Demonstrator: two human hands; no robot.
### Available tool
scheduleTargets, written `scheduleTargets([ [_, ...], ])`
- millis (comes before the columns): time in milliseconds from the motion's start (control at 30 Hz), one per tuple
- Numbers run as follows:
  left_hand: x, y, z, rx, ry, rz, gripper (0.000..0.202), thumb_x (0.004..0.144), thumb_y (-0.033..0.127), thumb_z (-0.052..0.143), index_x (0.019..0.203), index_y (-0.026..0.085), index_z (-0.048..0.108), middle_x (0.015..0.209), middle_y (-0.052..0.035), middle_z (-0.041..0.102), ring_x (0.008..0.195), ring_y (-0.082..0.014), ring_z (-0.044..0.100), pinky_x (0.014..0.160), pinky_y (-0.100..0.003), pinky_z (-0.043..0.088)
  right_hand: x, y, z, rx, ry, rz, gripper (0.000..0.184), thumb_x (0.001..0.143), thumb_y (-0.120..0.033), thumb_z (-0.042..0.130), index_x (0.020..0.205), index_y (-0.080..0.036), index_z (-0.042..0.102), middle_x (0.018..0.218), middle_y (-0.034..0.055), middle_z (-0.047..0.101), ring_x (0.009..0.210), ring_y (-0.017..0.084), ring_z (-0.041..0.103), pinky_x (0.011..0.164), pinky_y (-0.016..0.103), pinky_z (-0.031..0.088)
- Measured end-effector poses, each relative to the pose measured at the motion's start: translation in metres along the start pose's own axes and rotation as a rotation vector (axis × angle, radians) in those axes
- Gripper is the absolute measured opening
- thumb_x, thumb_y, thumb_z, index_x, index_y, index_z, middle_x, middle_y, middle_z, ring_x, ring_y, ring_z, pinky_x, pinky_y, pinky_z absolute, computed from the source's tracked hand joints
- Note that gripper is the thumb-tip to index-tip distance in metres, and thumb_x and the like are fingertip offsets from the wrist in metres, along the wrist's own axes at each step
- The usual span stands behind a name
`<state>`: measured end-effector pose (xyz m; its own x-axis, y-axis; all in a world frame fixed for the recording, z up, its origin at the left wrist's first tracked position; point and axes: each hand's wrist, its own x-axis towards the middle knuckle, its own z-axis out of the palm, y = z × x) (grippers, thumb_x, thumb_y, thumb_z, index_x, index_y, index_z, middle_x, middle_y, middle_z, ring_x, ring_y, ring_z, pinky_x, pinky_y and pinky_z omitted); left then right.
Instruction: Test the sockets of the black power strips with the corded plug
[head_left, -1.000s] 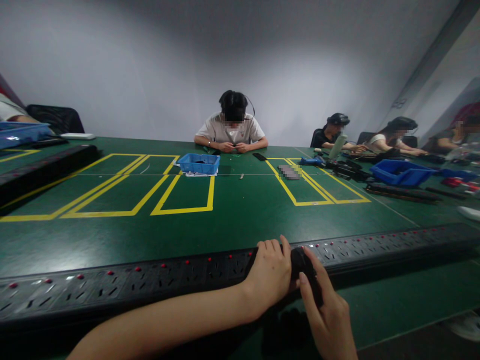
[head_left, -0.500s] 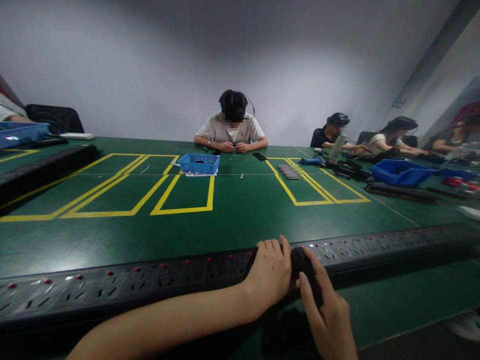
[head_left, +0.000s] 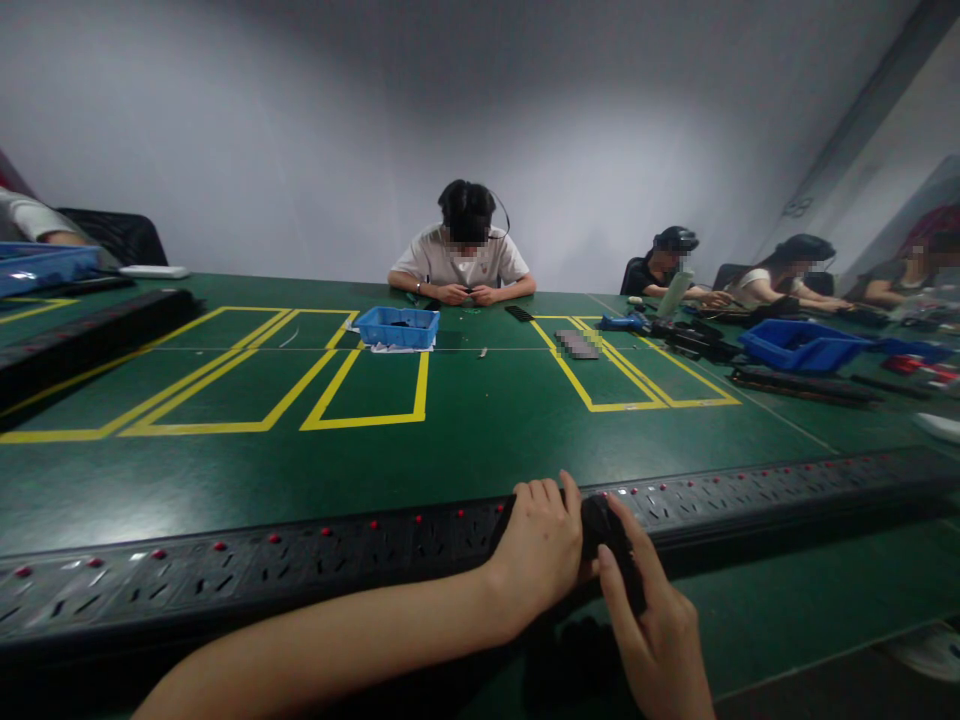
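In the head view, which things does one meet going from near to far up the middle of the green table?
Right hand holding a small black object → long black power strip with red switches → yellow tape rectangle → blue plastic tray → seated person in a white shirt.

Two hands (head_left: pixel 541 555) (head_left: pixel 661 640), three blue bins (head_left: pixel 397 327) (head_left: pixel 799 346) (head_left: pixel 45 266)

Left arm (head_left: pixel 337 640): bare, reaching in from the lower left, wrist straight.
Left hand (head_left: pixel 540 555): palm down, fingers curled tight.
Right hand (head_left: pixel 660 630): rising from below, thumb and fingers pinched, just beside the left.
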<state>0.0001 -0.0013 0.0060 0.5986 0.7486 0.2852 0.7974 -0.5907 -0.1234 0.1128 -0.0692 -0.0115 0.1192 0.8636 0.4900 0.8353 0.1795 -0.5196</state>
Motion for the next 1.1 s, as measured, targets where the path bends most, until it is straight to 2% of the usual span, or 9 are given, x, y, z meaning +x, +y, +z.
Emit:
scheduleTargets([
  [300, -0.0003, -0.0006, 0.001, -0.012, 0.004, 0.003, 0.067, 0.081, 0.047, 0.038, 0.127, -0.002, 0.034, 0.087, -0.0177, 0.055, 0.078, -0.0266, 0.052, 0.066, -0.036, 0.038, -0.0005, -0.0006, 0.0001, -0.005, 0.006, 0.0, 0.047, 0.087, -0.027, 0.039, 0.133, -0.022, 0.032, 0.12, 0.0068, 0.056, 0.088, 0.016, 0.064, 0.068, 0.021, 0.051],
  [467, 0.0006, -0.0006, 0.0015, -0.014, -0.005, 0.006, 0.068, 0.081, 0.049, 0.038, 0.127, -0.001, 0.034, 0.086, -0.0166, 0.055, 0.078, -0.0259, 0.051, 0.066, -0.036, 0.038, -0.0008, -0.0005, 0.0001, -0.007, 0.003, 0.007, 0.047, 0.087, -0.028, 0.039, 0.133, -0.022, 0.032, 0.118, 0.0068, 0.057, 0.08, 0.015, 0.066, 0.064, 0.021, 0.052],
  [567, 0.0004, -0.0006, 0.0019, -0.012, -0.007, 0.007, 0.071, 0.08, 0.051, 0.039, 0.127, -0.001, 0.033, 0.087, -0.0166, 0.055, 0.077, -0.0254, 0.051, 0.066, -0.036, 0.038, -0.0004, -0.0005, 0.0002, -0.008, 0.007, 0.001, 0.047, 0.087, -0.027, 0.039, 0.133, -0.022, 0.032, 0.119, 0.0078, 0.057, 0.085, 0.017, 0.065, 0.066, 0.022, 0.052],
  [800, -0.0003, -0.0008, 0.0024, -0.001, 0.003, 0.008, 0.068, 0.081, 0.048, 0.037, 0.127, -0.002, 0.034, 0.087, -0.017, 0.055, 0.077, -0.0258, 0.052, 0.066, -0.036, 0.038, -0.0006, 0.0006, 0.0006, 0.005, -0.01, 0.016, 0.048, 0.087, -0.027, 0.039, 0.134, -0.024, 0.03, 0.12, 0.0065, 0.056, 0.08, 0.015, 0.066, 0.062, 0.021, 0.052],
  [1100, -0.0003, -0.0004, 0.0006, 0.01, 0.013, 0.004, 0.061, 0.081, 0.039, 0.038, 0.126, -0.002, 0.035, 0.086, -0.0162, 0.055, 0.076, -0.0258, 0.052, 0.065, -0.036, 0.039, -0.0011, -0.0008, -0.0002, 0.002, -0.013, 0.014, 0.047, 0.088, -0.027, 0.039, 0.133, -0.023, 0.03, 0.121, 0.0066, 0.055, 0.09, 0.016, 0.063, 0.068, 0.023, 0.052],
])
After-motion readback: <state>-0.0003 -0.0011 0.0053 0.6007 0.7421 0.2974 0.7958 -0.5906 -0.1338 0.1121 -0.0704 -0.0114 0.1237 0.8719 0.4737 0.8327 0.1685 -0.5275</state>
